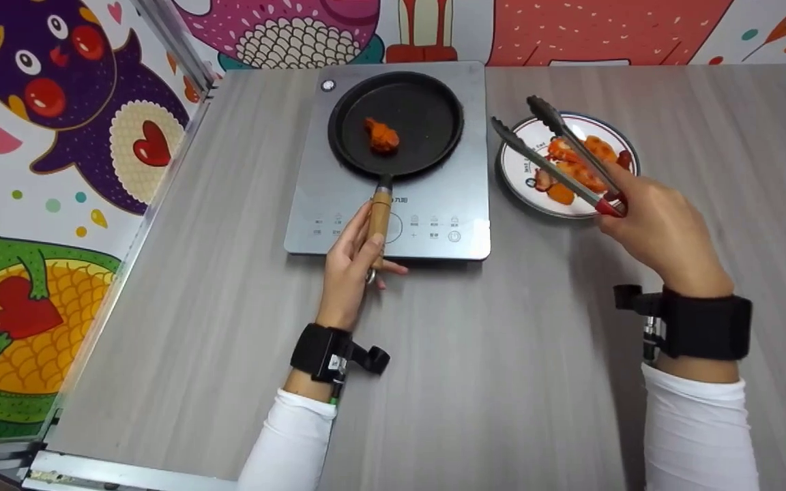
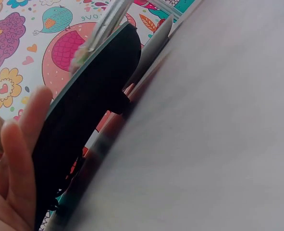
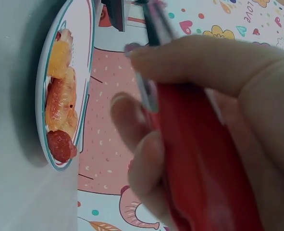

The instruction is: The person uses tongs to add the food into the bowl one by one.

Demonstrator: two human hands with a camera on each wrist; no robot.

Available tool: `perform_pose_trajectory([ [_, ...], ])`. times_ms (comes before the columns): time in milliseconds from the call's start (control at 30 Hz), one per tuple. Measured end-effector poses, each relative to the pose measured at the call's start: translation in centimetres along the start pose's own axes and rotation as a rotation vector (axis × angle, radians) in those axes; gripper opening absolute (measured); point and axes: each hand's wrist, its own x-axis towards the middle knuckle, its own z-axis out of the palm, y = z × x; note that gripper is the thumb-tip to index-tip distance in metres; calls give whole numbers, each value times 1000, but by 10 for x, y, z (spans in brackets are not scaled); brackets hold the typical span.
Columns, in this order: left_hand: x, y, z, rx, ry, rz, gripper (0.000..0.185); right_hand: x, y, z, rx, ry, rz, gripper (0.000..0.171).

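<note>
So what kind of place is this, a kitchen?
Probably a mock kitchen set up for recording, not a home: an induction cooktop with a frying pan sits on a plain table, beside cartoon-patterned walls.

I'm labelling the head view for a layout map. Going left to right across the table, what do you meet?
Left hand on the pan's wooden handle → chicken piece in the black pan → tongs over the plate of food → right hand.
</note>
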Motion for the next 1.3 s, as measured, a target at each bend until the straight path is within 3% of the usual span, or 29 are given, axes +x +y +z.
perform_pose_trajectory([
  [600,2,-4,-1,-12,9,-22,57,-1,31,4,5,-12,89,58],
  [867,1,1,0,-20,-6,8,56,0,28,5,-10,-44,123,65],
  [1300,1,1,1,-3,3,-10,55,-6,24,2,-46,-60,136,63],
])
